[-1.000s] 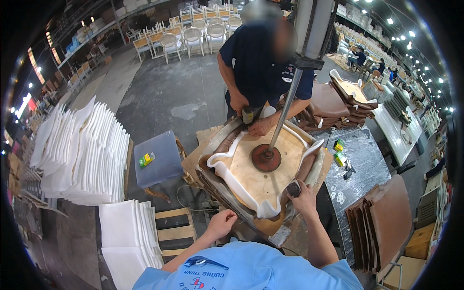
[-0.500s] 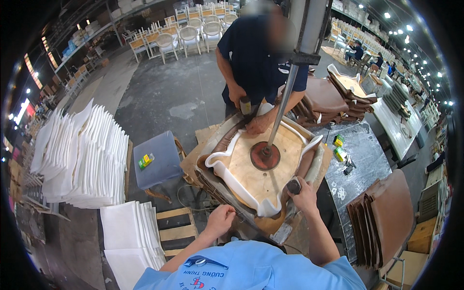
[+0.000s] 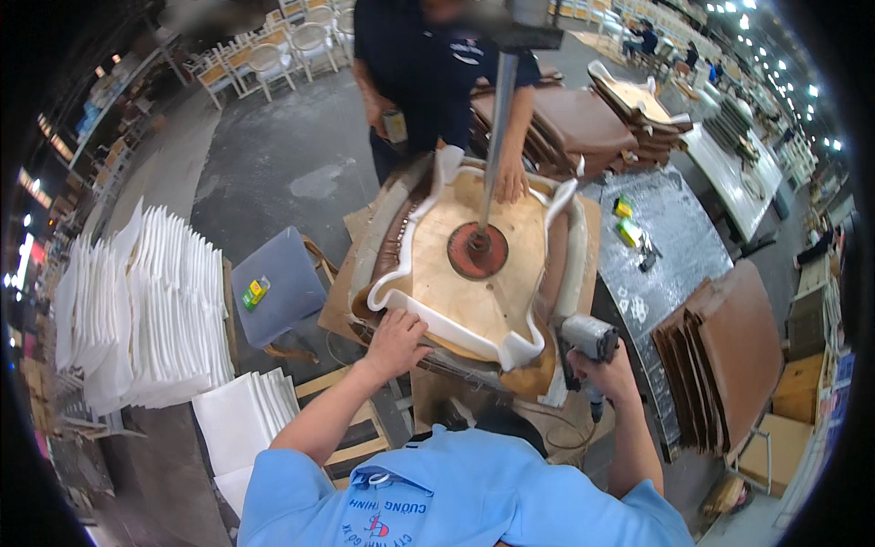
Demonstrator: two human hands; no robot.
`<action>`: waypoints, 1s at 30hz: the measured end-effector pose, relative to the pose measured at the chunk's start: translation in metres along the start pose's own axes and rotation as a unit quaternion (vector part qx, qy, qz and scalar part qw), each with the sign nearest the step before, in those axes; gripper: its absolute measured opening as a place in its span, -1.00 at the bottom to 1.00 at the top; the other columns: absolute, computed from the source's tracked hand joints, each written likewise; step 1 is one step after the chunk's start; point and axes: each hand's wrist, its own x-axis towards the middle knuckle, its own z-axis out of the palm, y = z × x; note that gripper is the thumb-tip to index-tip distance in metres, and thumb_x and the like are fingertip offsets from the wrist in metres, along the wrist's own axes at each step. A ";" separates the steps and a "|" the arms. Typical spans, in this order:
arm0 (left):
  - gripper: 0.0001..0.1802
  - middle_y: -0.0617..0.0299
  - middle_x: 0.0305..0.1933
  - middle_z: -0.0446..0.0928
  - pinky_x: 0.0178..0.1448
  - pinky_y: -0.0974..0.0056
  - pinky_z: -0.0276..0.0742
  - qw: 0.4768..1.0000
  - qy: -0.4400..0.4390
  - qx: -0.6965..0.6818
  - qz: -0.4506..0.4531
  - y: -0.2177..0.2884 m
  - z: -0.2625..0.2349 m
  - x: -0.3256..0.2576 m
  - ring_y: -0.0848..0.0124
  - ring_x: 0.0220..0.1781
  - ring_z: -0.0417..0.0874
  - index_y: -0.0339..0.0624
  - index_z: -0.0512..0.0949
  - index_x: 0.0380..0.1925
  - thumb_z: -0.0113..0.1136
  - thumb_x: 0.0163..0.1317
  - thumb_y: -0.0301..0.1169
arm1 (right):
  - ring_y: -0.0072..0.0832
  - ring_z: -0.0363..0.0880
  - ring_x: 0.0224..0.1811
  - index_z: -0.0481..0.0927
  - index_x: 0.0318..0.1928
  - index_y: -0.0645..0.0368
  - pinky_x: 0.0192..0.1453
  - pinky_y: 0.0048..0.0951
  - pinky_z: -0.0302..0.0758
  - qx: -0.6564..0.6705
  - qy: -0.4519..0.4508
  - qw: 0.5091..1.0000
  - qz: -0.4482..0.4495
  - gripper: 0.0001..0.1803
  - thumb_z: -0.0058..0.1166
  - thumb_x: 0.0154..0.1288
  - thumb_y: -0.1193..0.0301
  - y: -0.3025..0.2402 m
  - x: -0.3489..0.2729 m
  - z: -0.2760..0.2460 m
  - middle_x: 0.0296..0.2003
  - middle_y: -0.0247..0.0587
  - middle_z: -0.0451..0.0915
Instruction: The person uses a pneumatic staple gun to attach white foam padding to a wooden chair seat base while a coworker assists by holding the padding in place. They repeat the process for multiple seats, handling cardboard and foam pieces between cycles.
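While two small yellow-green packs (image 3: 627,219) lie on the grey side table (image 3: 674,246), the left hand (image 3: 394,339) rests spread-fingered on the white-edged wooden seat panel (image 3: 474,264); the right hand (image 3: 603,376) grips a staple gun (image 3: 585,339), muzzle pointing left.

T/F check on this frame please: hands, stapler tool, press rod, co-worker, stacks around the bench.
1. The left hand rests on the white padding at the near edge of the seat panel. True.
2. The right hand is empty. False: it grips a grey power tool at the seat's near right corner.
3. A metal rod presses a round red disc onto the wooden panel. True.
4. The co-worker's hand is off the seat. False: it rests on the far edge.
5. White sheets are stacked at the person's left. True.
6. The brown covers lie at the person's left. False: they are at the right.
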 end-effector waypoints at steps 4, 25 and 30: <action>-0.55 0.12 0.05 0.62 0.39 -0.06 0.46 0.998 -0.004 0.024 0.057 0.012 0.013 0.013 0.05 0.20 0.61 -0.07 0.72 -0.01 0.57 0.27 -0.05 | -0.58 0.72 -0.24 0.66 0.38 0.23 -0.13 -0.41 0.71 0.032 -0.066 0.996 0.043 -0.36 0.60 0.32 0.49 0.025 -0.048 0.022 -0.09 -0.34 0.78; -0.85 0.00 -0.17 0.69 0.09 -0.15 0.59 0.997 -0.029 -0.075 0.014 0.105 0.064 0.071 -0.06 -0.03 0.74 -0.16 0.72 -0.16 0.40 0.37 -0.34 | -0.42 0.75 0.24 0.62 0.48 0.22 0.38 -0.28 0.65 -0.066 0.067 0.995 0.043 -0.24 0.61 0.32 0.34 0.091 0.034 -0.032 0.24 -0.08 0.80; -0.79 0.00 -0.16 0.69 0.10 -0.14 0.62 0.991 -0.021 -0.130 0.034 0.151 0.084 0.136 -0.06 -0.02 0.74 -0.16 0.69 -0.15 0.47 0.32 -0.32 | -0.46 0.76 0.21 0.59 0.52 0.19 0.37 -0.27 0.65 -0.057 0.012 0.996 0.071 -0.22 0.61 0.33 0.38 0.072 0.047 -0.042 0.21 -0.12 0.81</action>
